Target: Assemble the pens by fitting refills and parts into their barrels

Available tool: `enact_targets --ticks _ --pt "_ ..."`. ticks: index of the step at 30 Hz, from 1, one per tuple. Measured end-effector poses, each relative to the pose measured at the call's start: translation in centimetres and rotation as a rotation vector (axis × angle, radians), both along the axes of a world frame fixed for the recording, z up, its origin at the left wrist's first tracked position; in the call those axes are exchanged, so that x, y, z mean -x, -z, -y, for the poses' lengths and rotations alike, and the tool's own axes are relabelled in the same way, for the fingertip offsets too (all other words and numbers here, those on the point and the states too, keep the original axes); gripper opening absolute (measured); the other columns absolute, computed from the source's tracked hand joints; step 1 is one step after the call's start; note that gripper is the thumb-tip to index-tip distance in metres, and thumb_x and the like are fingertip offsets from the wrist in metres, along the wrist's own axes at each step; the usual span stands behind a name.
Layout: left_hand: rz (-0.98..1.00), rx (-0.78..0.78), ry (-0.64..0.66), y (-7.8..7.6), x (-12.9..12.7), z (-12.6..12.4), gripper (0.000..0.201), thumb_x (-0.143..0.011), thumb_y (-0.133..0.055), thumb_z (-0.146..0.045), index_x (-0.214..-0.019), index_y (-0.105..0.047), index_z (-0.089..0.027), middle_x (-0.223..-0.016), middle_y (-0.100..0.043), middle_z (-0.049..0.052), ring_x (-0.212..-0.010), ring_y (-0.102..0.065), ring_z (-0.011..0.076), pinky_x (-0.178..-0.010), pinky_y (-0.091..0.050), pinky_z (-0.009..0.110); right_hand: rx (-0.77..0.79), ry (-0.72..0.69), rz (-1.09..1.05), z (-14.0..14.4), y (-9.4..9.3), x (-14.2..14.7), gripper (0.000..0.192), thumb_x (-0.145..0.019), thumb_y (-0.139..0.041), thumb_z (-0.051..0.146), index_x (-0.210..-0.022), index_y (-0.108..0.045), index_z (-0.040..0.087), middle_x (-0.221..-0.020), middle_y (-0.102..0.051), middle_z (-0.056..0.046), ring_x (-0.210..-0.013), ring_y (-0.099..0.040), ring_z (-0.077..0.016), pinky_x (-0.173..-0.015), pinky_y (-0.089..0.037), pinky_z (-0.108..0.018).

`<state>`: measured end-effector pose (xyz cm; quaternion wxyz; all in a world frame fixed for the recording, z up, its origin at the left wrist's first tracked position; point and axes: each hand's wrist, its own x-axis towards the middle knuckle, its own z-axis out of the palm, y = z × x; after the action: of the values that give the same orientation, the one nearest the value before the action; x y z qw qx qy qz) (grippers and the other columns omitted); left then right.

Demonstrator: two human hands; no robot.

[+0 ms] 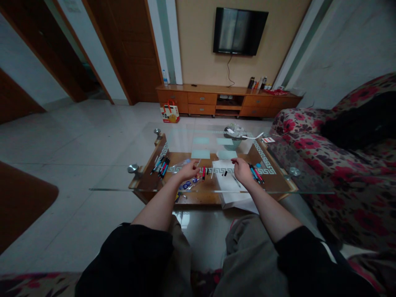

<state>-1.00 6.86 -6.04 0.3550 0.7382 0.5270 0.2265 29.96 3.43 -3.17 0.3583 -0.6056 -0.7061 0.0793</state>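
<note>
The tabletop (179,142) is glossy glass, the sofa (305,142) matt cloth.

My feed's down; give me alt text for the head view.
A person's bare left hand and right hand, both curled, are over a glass coffee table; whether they grip anything is unclear. One bunch of pens lies to their left, a second bunch to their right. Beyond, a flat-screen television hangs on the wall.
</note>
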Motion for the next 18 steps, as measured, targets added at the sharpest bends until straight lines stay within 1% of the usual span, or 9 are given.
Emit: enact_targets --ticks 3,5,7,9,12,15,18 --pt "-0.094 -0.112 -0.006 -0.4 -0.8 0.3 0.044 -0.090 -0.053 -0.029 -0.132 -0.053 -0.014 -0.086 -0.071 0.006 -0.078 -0.068 0.0187 -0.074 -0.050 0.028 -0.017 -0.037 0.036 0.0 -0.2 0.3 0.035 -0.091 -0.039 0.015 -0.109 -0.069 0.011 -0.104 -0.069 -0.013 -0.097 -0.062 -0.0228 -0.093 -0.046 -0.034" --pt "-0.120 -0.175 0.053 -0.8 -1.4 0.5 0.047 -0.090 -0.053 -0.029 -0.134 -0.054 -0.016 -0.098 -0.071 0.008 -0.088 -0.067 0.0202 -0.081 -0.050 0.030 -0.021 -0.048 0.052 0.0 -0.2 0.5 0.035 -0.091 -0.039 0.015 -0.108 -0.069 0.012 -0.104 -0.068 -0.013 -0.098 -0.062 -0.0228 -0.094 -0.046 -0.034" --pt "-0.145 -0.183 0.116 -1.2 -1.8 0.7 0.056 -0.087 -0.057 -0.032 -0.139 -0.051 -0.015 -0.103 -0.070 0.010 -0.091 -0.066 0.0224 -0.084 -0.050 0.032 -0.010 -0.047 0.066 0.1 -0.2 0.7 0.034 -0.092 -0.039 0.016 -0.109 -0.069 0.012 -0.105 -0.068 -0.013 -0.099 -0.061 -0.0228 -0.094 -0.046 -0.034" --pt "-0.163 -0.163 0.143 -1.6 -2.0 0.9 0.064 -0.082 -0.064 -0.034 -0.141 -0.050 -0.013 -0.109 -0.069 0.012 -0.095 -0.065 0.0244 -0.087 -0.050 0.033 0.003 -0.045 0.082 0.2 -0.4 0.9 0.033 -0.092 -0.040 0.016 -0.110 -0.068 0.013 -0.107 -0.067 -0.013 -0.101 -0.060 -0.0231 -0.095 -0.045 -0.035" --pt "-0.163 -0.144 0.142 -2.0 -1.8 1.0 0.064 -0.074 -0.071 -0.034 -0.134 -0.056 -0.015 -0.119 -0.066 0.014 -0.103 -0.064 0.0261 -0.092 -0.048 0.033 -0.003 -0.065 0.106 0.6 -0.9 1.3 0.032 -0.093 -0.040 0.016 -0.111 -0.067 0.013 -0.109 -0.066 -0.013 -0.102 -0.059 -0.0235 -0.096 -0.044 -0.035" --pt "-0.157 -0.129 0.152 -2.2 -1.5 0.9 0.056 -0.072 -0.072 -0.031 -0.126 -0.061 -0.016 -0.117 -0.066 0.012 -0.101 -0.064 0.0252 -0.091 -0.048 0.032 -0.039 -0.100 0.133 1.1 -1.6 1.9 0.031 -0.095 -0.040 0.017 -0.111 -0.066 0.013 -0.107 -0.064 -0.013 -0.104 -0.057 -0.0239 -0.097 -0.043 -0.035" --pt "-0.157 -0.104 0.163 -2.1 -1.3 0.9 0.053 -0.073 -0.071 -0.031 -0.122 -0.060 -0.015 -0.105 -0.068 0.010 -0.091 -0.065 0.0233 -0.082 -0.049 0.031 -0.063 -0.148 0.189 1.4 -2.2 2.5 0.029 -0.096 -0.042 0.018 -0.112 -0.066 0.015 -0.109 -0.062 -0.013 -0.106 -0.054 -0.0253 -0.098 -0.041 -0.036"
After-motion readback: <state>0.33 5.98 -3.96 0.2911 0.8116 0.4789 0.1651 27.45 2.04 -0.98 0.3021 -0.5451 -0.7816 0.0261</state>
